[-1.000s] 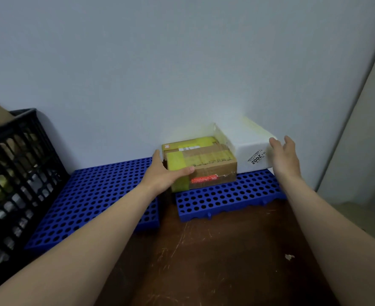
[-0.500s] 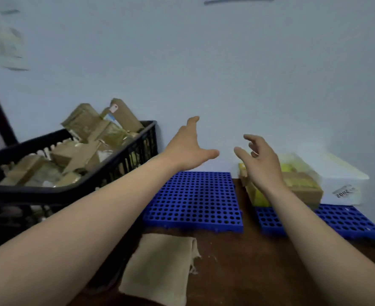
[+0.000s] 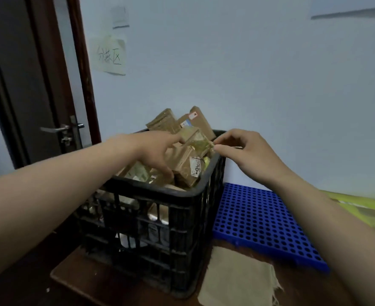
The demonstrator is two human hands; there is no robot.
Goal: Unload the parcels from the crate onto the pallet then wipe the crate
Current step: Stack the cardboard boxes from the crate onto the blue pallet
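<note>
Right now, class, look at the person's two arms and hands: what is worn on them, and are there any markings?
Both forearms are bare as far as the frame shows; no sleeve reaches them. The left hand and the right hand wear no gloves, and no watch, bracelet or ring is visible. No markings show.

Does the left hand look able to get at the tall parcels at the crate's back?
Probably yes: the crate is open-topped, those tall parcels stick up above its rim, and the left hand lies just in front of them.
</note>
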